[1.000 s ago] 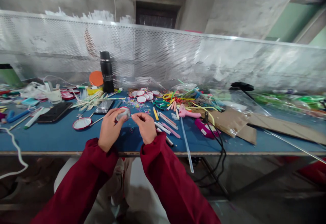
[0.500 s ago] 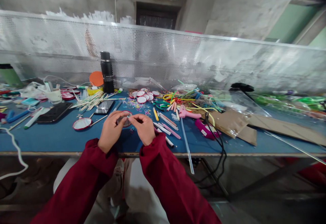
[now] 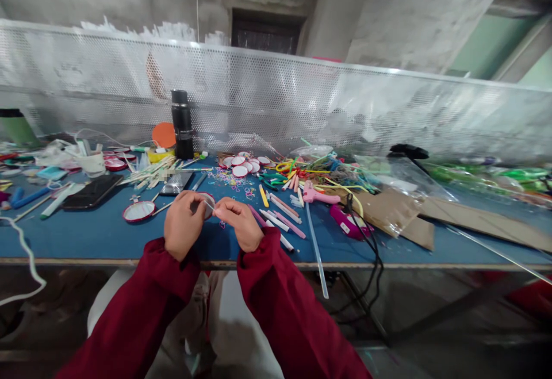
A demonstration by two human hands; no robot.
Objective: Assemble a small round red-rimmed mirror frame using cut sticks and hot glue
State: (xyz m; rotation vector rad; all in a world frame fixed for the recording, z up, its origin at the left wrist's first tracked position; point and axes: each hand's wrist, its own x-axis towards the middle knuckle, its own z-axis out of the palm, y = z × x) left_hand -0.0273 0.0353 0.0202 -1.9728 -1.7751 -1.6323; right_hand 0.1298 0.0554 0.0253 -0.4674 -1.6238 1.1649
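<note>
Above the front of the table, my left hand (image 3: pixel 184 226) is closed around the edge of a small round disc with a red rim (image 3: pixel 209 199). Its fingers cover the disc's left part. My right hand (image 3: pixel 239 222) pinches a thin pale strand (image 3: pixel 209 205), which stretches across the front of the disc towards my left fingers. What the strand is made of is too small to tell. Left of my hands lies another red-rimmed round piece (image 3: pixel 138 211) with a pale face. A tiny pink loop (image 3: pixel 222 225) rests on the table just below my fingertips.
Behind my hands are small coloured loops (image 3: pixel 233 179) and several red-rimmed discs (image 3: pixel 239 169). Markers (image 3: pixel 276 219), a pink glue gun (image 3: pixel 321 194) with a glue stick (image 3: pixel 317 252), and a magenta device (image 3: pixel 349 221) lie right. A black bottle (image 3: pixel 182 126) and phone (image 3: pixel 92 191) stand and lie left.
Both hands have shifted slightly, the left one leftward with the disc. My right fingertips have drawn back from the disc's face, and a thin strand now shows between the hands.
</note>
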